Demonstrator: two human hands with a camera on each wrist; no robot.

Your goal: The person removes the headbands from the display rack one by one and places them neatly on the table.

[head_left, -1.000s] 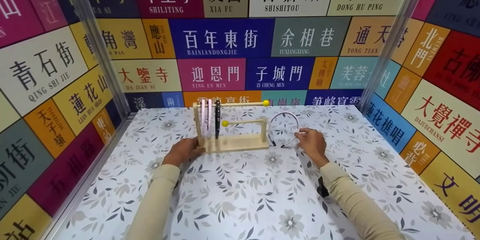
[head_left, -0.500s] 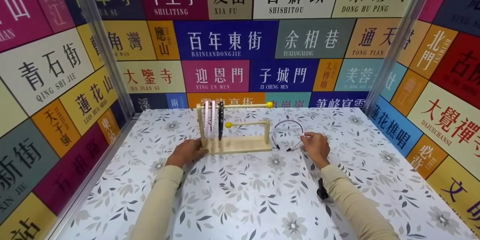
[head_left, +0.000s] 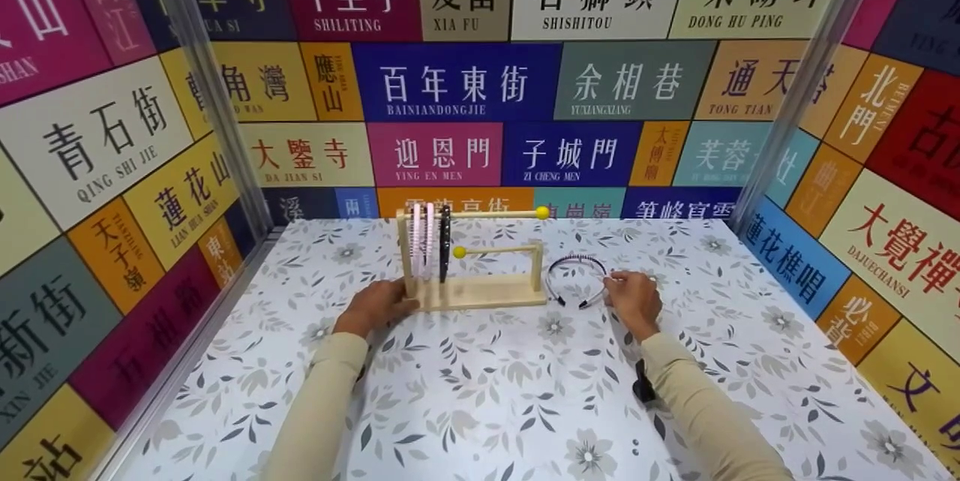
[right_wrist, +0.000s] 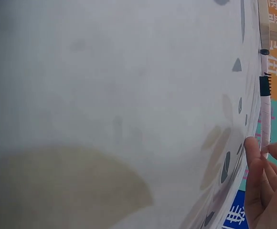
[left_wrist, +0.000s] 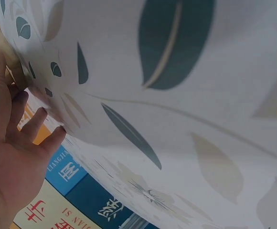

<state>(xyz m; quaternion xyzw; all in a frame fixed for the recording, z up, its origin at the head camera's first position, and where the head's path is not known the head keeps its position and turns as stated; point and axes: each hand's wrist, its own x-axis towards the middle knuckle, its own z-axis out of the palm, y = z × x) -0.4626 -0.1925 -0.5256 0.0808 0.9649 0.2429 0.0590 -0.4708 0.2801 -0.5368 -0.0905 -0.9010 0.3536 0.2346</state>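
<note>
A wooden headband stand (head_left: 480,290) with two yellow-tipped pegs is upright on the patterned tabletop. Two pale pink headbands (head_left: 422,241) and one black headband (head_left: 445,241) hang on its upper peg. My left hand (head_left: 376,304) grips the stand's left end; the left wrist view has the hand (left_wrist: 14,129) with thumb and a finger on the wood, other fingers spread. Right of the stand, a pale pink headband (head_left: 553,280) with dark teeth and dark tips lies low at the table. My right hand (head_left: 634,299) pinches its right side, as the right wrist view of the headband (right_wrist: 266,114) confirms.
The lower peg (head_left: 499,249) on the right post points left and carries nothing. A floral cloth (head_left: 480,391) covers the table. Panels with printed characters (head_left: 457,79) wall off the back and both sides. Metal posts (head_left: 795,83) stand at the corners.
My right hand has lowered the pinched headband, which now lies flatter beside the stand. My left hand stays at the stand's left end. The head view has shifted slightly.
</note>
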